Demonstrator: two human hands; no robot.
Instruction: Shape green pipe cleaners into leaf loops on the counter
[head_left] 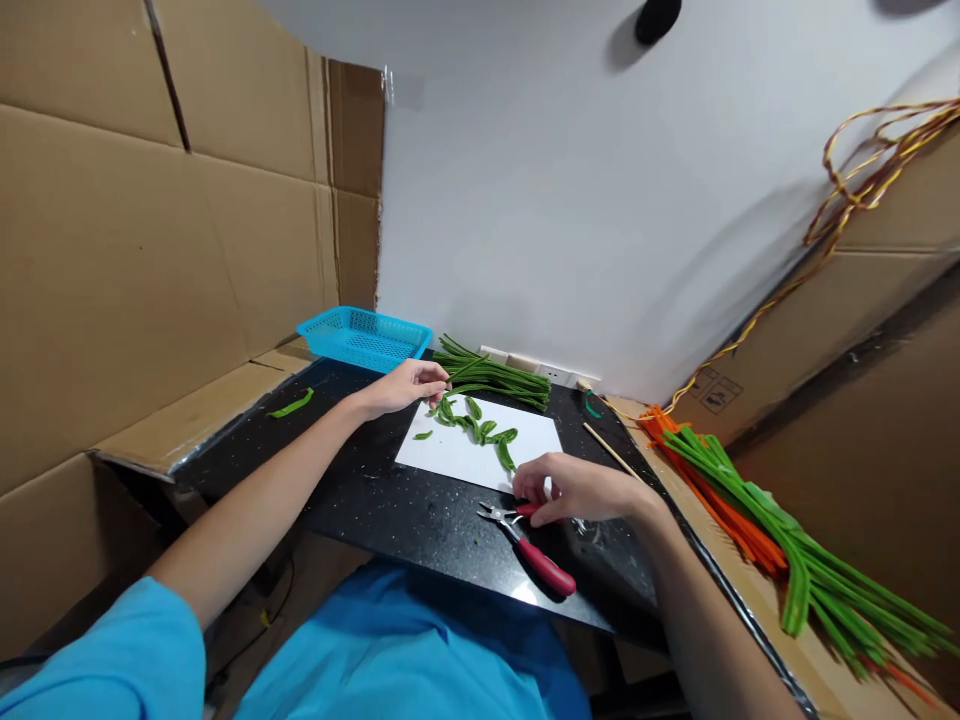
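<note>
My left hand (411, 386) is closed in a pinch at the upper left of a white sheet of paper (442, 460). It seems to grip the end of a green chenille stem (480, 430), bent into a chain of leaf shapes across the paper. My right hand (574, 488) hovers over the paper's lower right corner, thumb and curled fingers apart, near the chain's lower end. Under its fingertips lie red-handled pliers (536, 560), jaws pointing left; the hand partly hides one handle. A small loose green leaf piece (423, 436) rests on the paper.
A bundle of dark green stems (495, 378) lies behind the paper, beside a blue basket (367, 338). A thin wooden stick (611, 448) lies to the right. Bright green stems (810, 560) and orange stems (720, 500) lie on cardboard at right. A green strip (291, 403) lies at left.
</note>
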